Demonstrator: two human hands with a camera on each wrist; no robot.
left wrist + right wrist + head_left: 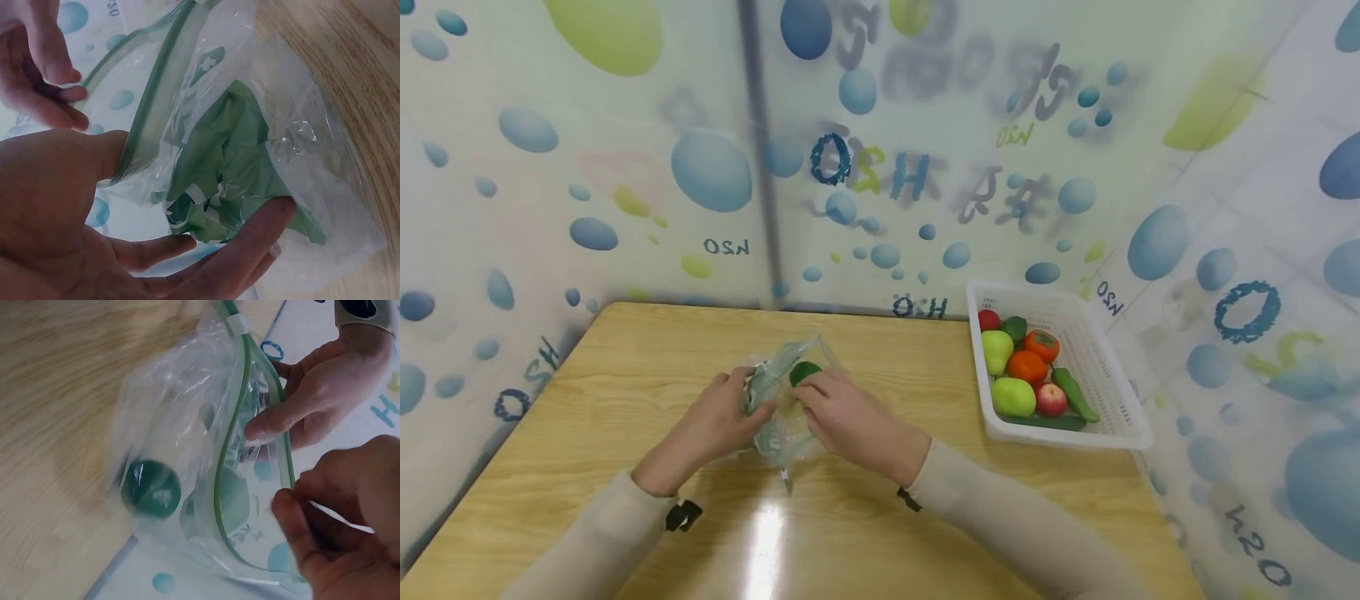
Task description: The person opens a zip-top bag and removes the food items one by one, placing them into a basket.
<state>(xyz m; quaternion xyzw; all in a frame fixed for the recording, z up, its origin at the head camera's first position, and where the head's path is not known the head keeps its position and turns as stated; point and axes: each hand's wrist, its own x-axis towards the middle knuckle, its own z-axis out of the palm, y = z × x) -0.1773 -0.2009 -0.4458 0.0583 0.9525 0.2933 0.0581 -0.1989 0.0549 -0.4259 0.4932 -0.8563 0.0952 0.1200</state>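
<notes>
A clear zip bag (169,406) with a green zip rim is tilted above the wooden table, its mouth parted. My left hand (722,417) holds one side, thumb at the rim and fingers along the outside. With thumb and fingertips, my right hand (857,421) pinches the opposite rim. A round dark green thing (151,489) shows through the plastic low in the bag; its kind is unclear. In the left wrist view, a crinkled green packet (231,156) lies by my left fingers; whether it is inside the bag, I cannot tell.
On the right of the table (647,358) stands a white plastic basket (1112,375). It holds green apples (1013,397), a red apple (1050,400), persimmons (1027,367), a green pepper (1075,394) and a cucumber (1045,422). A patterned curtain wall (850,275) borders the table's back.
</notes>
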